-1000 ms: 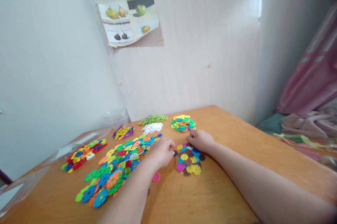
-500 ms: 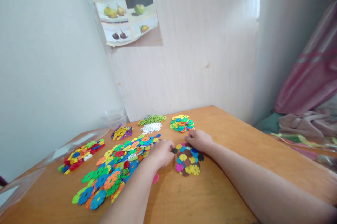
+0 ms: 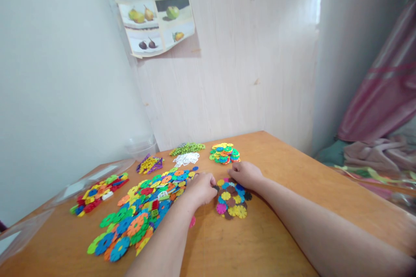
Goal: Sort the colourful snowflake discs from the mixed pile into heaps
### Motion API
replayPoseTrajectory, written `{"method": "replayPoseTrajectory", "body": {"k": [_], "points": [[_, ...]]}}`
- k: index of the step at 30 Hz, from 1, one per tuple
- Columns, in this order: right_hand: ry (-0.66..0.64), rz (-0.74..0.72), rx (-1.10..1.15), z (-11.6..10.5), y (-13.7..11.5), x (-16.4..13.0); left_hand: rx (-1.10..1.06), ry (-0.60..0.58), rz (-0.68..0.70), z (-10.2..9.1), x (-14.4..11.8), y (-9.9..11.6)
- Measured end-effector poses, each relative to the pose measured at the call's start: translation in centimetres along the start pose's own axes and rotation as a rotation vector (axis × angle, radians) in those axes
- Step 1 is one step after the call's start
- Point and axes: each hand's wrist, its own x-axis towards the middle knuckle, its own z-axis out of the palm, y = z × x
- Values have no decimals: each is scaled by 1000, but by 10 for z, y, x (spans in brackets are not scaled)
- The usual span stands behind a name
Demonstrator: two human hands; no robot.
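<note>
My left hand [image 3: 203,188] is curled at the right edge of a big spread of notched plastic discs [image 3: 136,223] in many colours. Its fingertips are hidden behind the hand, so what they hold, if anything, does not show. A black disc peeks out beside its knuckles. My right hand [image 3: 247,174] rests with bent fingers at the back edge of a smaller heap of notched discs [image 3: 232,202], in yellow, brown, blue, pink and black. Its fingertips are tucked out of sight too. Behind it sits another heap of green, yellow and orange discs [image 3: 224,152].
White lattice pieces [image 3: 187,158], green pieces [image 3: 188,148] and purple-yellow pieces [image 3: 150,164] lie at the back. Red, yellow and blue bricks [image 3: 94,197] are on the left, near clear plastic bags [image 3: 78,187]. A clear tub [image 3: 141,146] stands by the wall.
My left hand has shifted very slightly, and the black disc beside it is now more covered. My right hand stays almost in the same spot. The heaps look the same.
</note>
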Motion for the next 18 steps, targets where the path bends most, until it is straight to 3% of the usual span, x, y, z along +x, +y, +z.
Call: {"method": "replayPoseTrajectory", "body": {"k": [11, 18], "points": [[18, -8, 8, 0, 0, 0, -250, 76, -43, 13, 12, -13], [5, -12, 9, 0, 0, 0, -475, 119, -61, 9, 13, 1]]}}
